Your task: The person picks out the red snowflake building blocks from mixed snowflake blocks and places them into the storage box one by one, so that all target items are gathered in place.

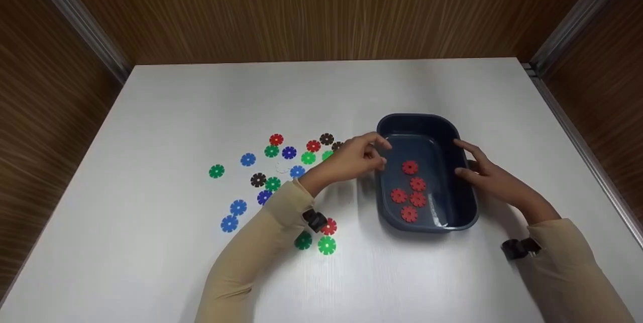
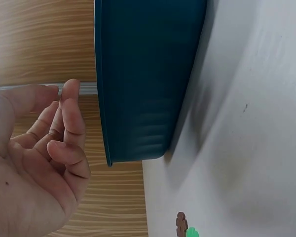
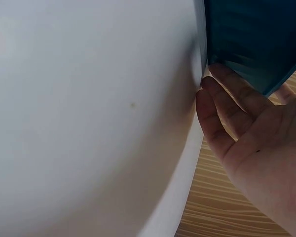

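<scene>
A dark blue plastic tub [image 1: 427, 229] stands on the white table with several red flower-shaped discs [image 1: 417, 184] lying on its floor. The left hand [image 1: 359, 157] hovers at the tub's left rim, its fingers loosely bent. Between its thumb and fingers [image 2: 74, 118] I see nothing held. At the opposite side, the right hand [image 1: 490, 177] holds the tub's right wall. Its thumb and index finger reach over the rim, and the other fingers [image 3: 239, 94] lie against the outside of the wall.
Left of the tub, flower-shaped discs lie scattered: blue [image 1: 238, 207], green [image 1: 216, 171], brown [image 1: 258, 180], a white one [image 1: 283, 166] and a few red [image 1: 276, 139]. The left forearm passes over some of them. Wood-grain panels [image 1: 321, 11] enclose the table's back and sides.
</scene>
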Motion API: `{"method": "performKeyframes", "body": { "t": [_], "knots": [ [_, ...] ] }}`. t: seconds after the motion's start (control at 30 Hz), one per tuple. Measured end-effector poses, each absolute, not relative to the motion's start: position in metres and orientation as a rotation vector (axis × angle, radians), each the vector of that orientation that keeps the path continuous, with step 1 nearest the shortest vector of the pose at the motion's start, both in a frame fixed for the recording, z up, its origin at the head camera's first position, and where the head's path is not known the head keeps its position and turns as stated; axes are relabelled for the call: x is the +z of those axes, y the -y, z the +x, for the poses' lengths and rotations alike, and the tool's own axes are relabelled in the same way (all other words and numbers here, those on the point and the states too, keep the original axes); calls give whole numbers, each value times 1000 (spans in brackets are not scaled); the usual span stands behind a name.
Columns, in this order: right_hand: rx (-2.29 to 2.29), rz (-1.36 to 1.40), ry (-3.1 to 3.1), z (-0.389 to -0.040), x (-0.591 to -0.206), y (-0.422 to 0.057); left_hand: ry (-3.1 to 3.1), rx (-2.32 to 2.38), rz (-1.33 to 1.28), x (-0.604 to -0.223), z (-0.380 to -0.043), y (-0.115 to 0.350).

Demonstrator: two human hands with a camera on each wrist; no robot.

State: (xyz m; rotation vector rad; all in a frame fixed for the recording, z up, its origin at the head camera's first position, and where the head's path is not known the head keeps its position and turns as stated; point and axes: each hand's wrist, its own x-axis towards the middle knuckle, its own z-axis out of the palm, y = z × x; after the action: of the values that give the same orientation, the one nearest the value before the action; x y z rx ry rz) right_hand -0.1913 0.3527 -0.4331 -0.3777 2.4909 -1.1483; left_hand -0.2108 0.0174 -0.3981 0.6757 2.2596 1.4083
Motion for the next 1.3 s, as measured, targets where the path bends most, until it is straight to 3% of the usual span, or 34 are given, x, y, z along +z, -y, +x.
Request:
{"method": "performKeyframes", "body": {
  "t": [0.63,1.3],
  "knots": [
    [-1150,-395,-2498,-192,-434,-354,-2317,1460,694,-382,-205,17],
    [-1154,-388,-2483,-192,-429,-354,-2292,1431,650,-369,-174,99]
  ]
}}
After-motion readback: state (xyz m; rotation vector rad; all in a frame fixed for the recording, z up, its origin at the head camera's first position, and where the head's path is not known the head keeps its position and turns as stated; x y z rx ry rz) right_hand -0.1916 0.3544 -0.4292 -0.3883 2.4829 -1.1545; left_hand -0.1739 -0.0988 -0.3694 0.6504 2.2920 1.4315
